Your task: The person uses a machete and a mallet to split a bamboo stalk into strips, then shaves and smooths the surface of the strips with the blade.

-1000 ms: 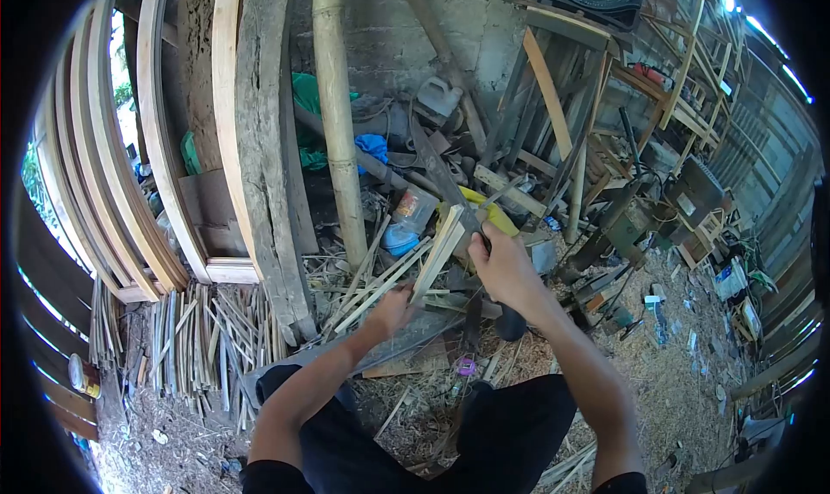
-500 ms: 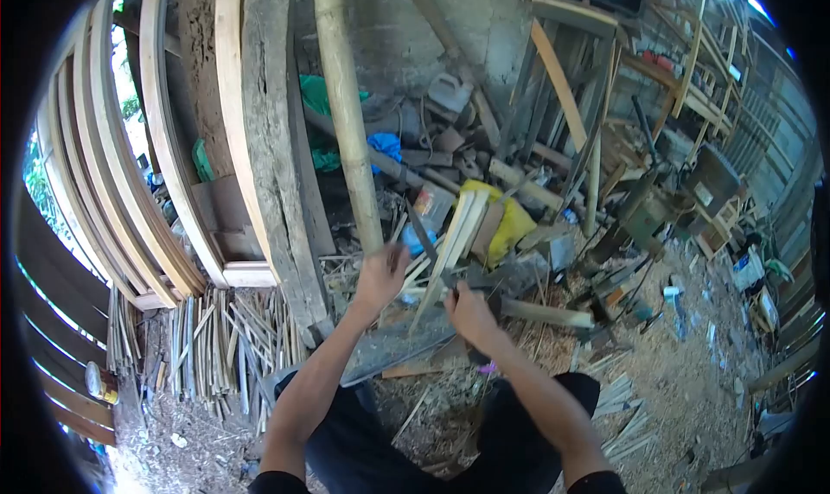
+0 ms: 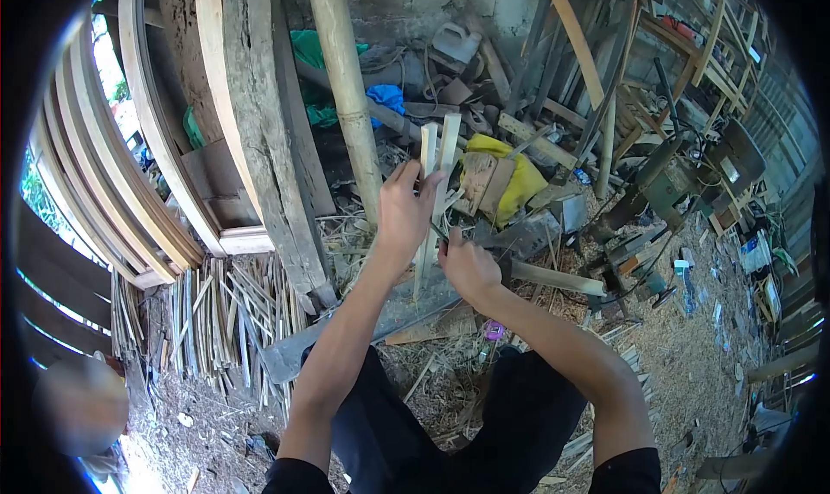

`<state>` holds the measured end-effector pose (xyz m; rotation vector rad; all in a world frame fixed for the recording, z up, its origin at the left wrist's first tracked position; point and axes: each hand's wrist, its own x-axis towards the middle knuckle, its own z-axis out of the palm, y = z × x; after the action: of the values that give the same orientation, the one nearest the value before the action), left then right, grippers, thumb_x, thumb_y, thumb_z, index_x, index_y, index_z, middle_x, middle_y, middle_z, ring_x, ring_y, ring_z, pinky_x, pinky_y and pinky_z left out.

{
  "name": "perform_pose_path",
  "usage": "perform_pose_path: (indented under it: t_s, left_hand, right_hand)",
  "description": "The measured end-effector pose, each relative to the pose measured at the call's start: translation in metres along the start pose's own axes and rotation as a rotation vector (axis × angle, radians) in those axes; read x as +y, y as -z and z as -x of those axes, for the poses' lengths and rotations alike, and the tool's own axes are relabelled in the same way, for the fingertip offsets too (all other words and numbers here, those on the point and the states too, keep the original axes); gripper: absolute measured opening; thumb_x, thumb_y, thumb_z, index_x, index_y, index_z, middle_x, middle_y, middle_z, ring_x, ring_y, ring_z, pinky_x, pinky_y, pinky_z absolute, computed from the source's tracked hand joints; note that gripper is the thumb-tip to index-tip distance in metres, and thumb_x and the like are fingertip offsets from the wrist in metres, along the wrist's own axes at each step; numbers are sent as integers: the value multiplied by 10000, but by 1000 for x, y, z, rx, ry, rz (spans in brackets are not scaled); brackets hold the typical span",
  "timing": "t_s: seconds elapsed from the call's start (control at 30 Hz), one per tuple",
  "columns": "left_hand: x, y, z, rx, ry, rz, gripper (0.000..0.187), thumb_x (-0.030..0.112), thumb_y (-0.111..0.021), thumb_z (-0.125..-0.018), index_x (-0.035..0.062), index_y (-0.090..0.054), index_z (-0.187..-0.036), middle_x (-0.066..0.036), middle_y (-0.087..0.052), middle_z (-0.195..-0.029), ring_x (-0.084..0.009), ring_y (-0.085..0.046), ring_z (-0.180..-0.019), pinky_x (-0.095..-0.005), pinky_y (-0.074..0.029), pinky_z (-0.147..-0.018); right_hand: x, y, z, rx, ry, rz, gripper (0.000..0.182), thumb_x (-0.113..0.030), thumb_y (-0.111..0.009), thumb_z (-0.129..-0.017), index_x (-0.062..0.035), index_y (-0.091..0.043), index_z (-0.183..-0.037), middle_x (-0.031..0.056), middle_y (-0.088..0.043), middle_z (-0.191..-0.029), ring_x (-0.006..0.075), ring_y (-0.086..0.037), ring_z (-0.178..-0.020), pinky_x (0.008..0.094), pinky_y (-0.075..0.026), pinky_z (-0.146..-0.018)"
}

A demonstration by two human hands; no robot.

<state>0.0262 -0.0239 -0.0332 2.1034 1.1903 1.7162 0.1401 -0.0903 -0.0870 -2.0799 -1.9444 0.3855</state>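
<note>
Pale wooden strips [image 3: 448, 144] stand nearly upright in front of me, two tips apart at the top, their lower end near a grey board [image 3: 298, 351]. My left hand [image 3: 403, 213] is closed around the strips about midway up. Just right of them and lower, my right hand [image 3: 471, 269] is wrapped round the handle of a knife. Only a short dark part of the knife [image 3: 438, 231] shows by the strips; the rest is hidden behind the hands and wood.
A bamboo pole [image 3: 347, 96] and a rough timber post [image 3: 264, 148] rise close on the left. Beyond the strips lies a yellow sack [image 3: 523, 187] among scrap. Thin sticks [image 3: 203, 321] lie at left. A person's blurred head [image 3: 80, 405] shows at lower left.
My left hand, earlier beside the strips and off them, has moved right and up and closed on them. The knife blade was more visible before. A person has appeared at lower left.
</note>
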Motion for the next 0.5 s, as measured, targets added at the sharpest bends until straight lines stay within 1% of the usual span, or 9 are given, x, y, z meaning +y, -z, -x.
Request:
perform_pose_path:
  t_s: [0.03,0.1,0.23,0.3,0.33,0.4,0.43,0.47,0.5]
  left_hand:
    - [-5,1,-2,-17,-13,-16,277,136,-681,-854,-46,-508,-737,-187,-529,-633,-297,-506,-508,-372,-405,-494]
    - [-13,4,-5,-78,1,-28,255,138,-629,-893,-52,-522,-760,-195,-532,-643,-308,-508,-518,-376,-415,-510]
    - [-16,9,-7,-64,-49,-39,256,127,-613,-901,-56,-515,-752,-205,-514,-627,-316,-484,-510,-371,-406,-509]
    - [-12,13,-9,-87,-12,-50,262,125,-610,-903,-57,-506,-745,-206,-511,-623,-317,-477,-507,-371,-403,-508]
    - [-9,14,-9,-98,8,-55,269,124,-608,-904,-58,-498,-739,-206,-509,-619,-318,-471,-504,-371,-401,-506]
    - [-11,17,-6,-92,-55,-58,280,128,-605,-907,-56,-484,-734,-207,-505,-613,-322,-457,-499,-374,-397,-502]
    - [-13,19,-3,-60,-50,-65,284,136,-606,-908,-52,-483,-734,-203,-500,-605,-319,-447,-491,-372,-392,-496]
    - [-14,20,-4,-23,-37,-70,288,144,-608,-909,-48,-482,-735,-199,-495,-597,-316,-438,-483,-371,-387,-489]
    - [-20,27,-5,-59,-12,-81,289,152,-605,-913,-40,-482,-734,-187,-491,-589,-302,-435,-472,-362,-379,-476]
  right_hand:
    - [2,-4,-4,-10,6,0,310,-294,-443,-941,6,-453,-1021,272,-645,-784,444,-647,-778,521,-534,-681]
    - [5,-17,-15,72,23,-87,286,-253,-493,-921,23,-464,-992,275,-631,-737,454,-632,-713,521,-527,-640]
    - [9,-33,-20,20,61,-203,283,-240,-498,-917,30,-464,-997,276,-632,-745,457,-630,-721,530,-519,-650]
    - [4,-50,-11,11,-21,-255,313,-246,-476,-930,33,-450,-1070,283,-638,-811,458,-633,-777,531,-524,-691]
    - [8,-69,-1,5,-29,-262,313,-246,-476,-930,33,-450,-1070,283,-638,-811,458,-633,-777,531,-524,-691]
    - [15,-113,10,-66,-183,-279,352,-251,-469,-934,33,-450,-1141,275,-639,-870,450,-631,-811,534,-517,-738]
    - [13,-117,5,-40,-171,-292,352,-251,-469,-934,33,-450,-1141,275,-639,-870,450,-631,-811,534,-517,-738]
    - [14,-118,0,-89,-173,-305,411,-288,-481,-932,32,-434,-1186,270,-640,-898,454,-627,-835,524,-513,-738]
    - [17,-122,5,-154,-179,-311,472,-325,-493,-930,31,-418,-1231,266,-640,-926,457,-623,-858,514,-508,-738]
